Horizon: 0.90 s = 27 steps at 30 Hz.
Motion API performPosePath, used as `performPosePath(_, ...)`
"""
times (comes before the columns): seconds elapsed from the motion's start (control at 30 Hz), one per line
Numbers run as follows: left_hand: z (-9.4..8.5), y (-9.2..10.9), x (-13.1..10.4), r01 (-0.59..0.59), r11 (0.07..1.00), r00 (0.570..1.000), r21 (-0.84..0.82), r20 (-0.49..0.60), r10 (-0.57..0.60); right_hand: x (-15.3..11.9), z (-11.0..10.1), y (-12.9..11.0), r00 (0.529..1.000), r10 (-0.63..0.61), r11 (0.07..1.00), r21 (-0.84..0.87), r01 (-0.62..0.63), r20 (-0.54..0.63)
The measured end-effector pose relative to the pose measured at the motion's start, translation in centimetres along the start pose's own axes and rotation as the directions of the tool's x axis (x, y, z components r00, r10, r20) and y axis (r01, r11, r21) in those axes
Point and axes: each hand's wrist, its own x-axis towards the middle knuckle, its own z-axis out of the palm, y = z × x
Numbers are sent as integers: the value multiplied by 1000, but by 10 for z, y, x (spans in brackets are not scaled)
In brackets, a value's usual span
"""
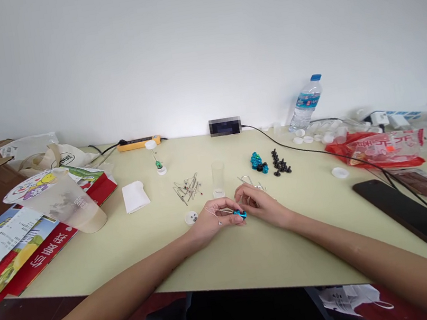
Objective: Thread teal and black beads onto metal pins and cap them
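Between the thumb and fingers of my left hand (pixel 217 221) is a small blue-and-black plastic part (pixel 240 214), with a thin bent metal wire (pixel 214 212) running back over the hand. My right hand (pixel 259 205) is curled close beside that part; whatever its fingers may pinch is hidden. Just beyond the right hand lie bent metal wires (pixel 256 181). A clear tube (pixel 219 179) stands upright in front of both hands. A small white cap (pixel 191 218) holding tiny pieces sits by my left wrist. Loose metal pins (pixel 188 188) lie in a heap farther left.
Blue plastic parts (pixel 257 161) and black pieces (pixel 280 163) are piled to the right. An assembled tube with a green part (pixel 158 164) stands at the back left. A drink cup (pixel 63 204), a water bottle (pixel 306 103), a black slab (pixel 409 211) and a cable (pixel 295 146) surround the workspace.
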Motion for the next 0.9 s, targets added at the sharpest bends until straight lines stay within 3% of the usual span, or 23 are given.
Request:
performPosePath(0.2,2,2,-2,56,992,994,115,84,-66,0,3,-7,996,-50,997,-51,54,68)
performPosePath(0.33,2,1,-1,44,990,990,133,129,-62,2,10,-13,999,-36,998,-59,38,33)
performPosePath(0.57,-1,-1,1,18,999,1000,37,-17,-17,3,10,-10,998,29,1000,-3,-29,-48)
performPosePath(0.7,-4,-2,3,-25,999,995,-26,-92,23,0,8,-9,992,72,983,174,-53,-105)
performPosePath(0.8,-5,-2,4,-20,994,993,-104,-116,7,-2,7,-11,990,126,961,258,-104,-71)
performPosePath(0.9,-6,-3,4,-8,983,994,-184,-113,-13,-3,4,-13,992,128,978,166,-123,-19)
